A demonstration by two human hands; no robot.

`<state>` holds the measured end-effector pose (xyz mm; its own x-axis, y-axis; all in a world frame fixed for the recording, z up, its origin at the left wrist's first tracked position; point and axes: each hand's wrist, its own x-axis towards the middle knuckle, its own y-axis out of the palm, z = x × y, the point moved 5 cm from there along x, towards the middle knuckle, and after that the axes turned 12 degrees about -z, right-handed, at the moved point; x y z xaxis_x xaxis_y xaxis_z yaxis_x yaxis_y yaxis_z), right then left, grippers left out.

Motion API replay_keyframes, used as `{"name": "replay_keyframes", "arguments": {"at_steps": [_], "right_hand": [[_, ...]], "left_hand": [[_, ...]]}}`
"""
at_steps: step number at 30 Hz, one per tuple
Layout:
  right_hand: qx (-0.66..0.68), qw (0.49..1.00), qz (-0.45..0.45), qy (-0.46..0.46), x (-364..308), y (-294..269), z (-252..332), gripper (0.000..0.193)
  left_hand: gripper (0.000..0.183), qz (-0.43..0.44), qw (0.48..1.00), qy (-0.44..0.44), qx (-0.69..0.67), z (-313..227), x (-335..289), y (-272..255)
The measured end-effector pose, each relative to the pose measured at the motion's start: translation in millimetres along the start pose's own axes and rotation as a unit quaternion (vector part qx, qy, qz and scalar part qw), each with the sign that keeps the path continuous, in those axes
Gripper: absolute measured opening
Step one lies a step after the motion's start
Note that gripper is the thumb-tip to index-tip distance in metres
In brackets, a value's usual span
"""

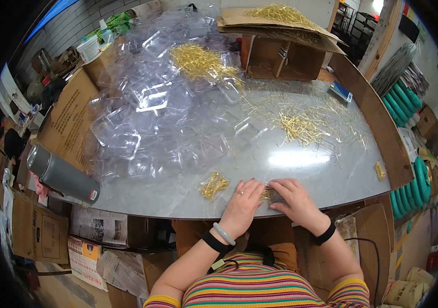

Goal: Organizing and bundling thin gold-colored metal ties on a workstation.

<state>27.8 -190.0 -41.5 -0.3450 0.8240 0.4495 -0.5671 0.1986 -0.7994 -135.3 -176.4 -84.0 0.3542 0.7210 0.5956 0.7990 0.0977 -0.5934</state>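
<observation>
A small bunch of thin gold wire hooks (267, 193) lies between my hands near the table's front edge. My left hand (244, 203) presses against its left side, fingers together and wearing a ring. From the other side my right hand (295, 201) closes around it with curved fingers and thumb; part of the bunch is hidden under the fingers. Left of my left hand sits a separate gathered bundle of gold hooks (214, 185). Farther off, a loose heap of gold hooks (301, 124) spreads over the grey tabletop (178, 197).
Clear plastic boxes (152, 97) pile up at the left, with more gold hooks (201, 61) on top. A grey bottle (62, 173) stands at the left edge. A cardboard box (285, 59) is at the back, a blue packet (340, 92) and small gold bundle (380, 171) at right.
</observation>
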Motion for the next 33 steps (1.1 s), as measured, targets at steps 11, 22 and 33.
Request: {"name": "replay_keyframes", "arguments": {"at_steps": [11,22,33], "right_hand": [[0.003,0.998,-0.05,0.031,-7,31,20,0.053],[0.083,0.979,-0.145,0.118,-26,31,19,0.055],[0.069,0.995,-0.073,0.017,0,29,14,0.069]], "left_hand": [[0.064,0.033,0.998,-0.046,-0.036,1,5,-4],[0.058,0.081,0.995,0.025,0.051,-3,4,4],[0.076,0.032,0.994,-0.06,-0.09,2,5,-7]]}}
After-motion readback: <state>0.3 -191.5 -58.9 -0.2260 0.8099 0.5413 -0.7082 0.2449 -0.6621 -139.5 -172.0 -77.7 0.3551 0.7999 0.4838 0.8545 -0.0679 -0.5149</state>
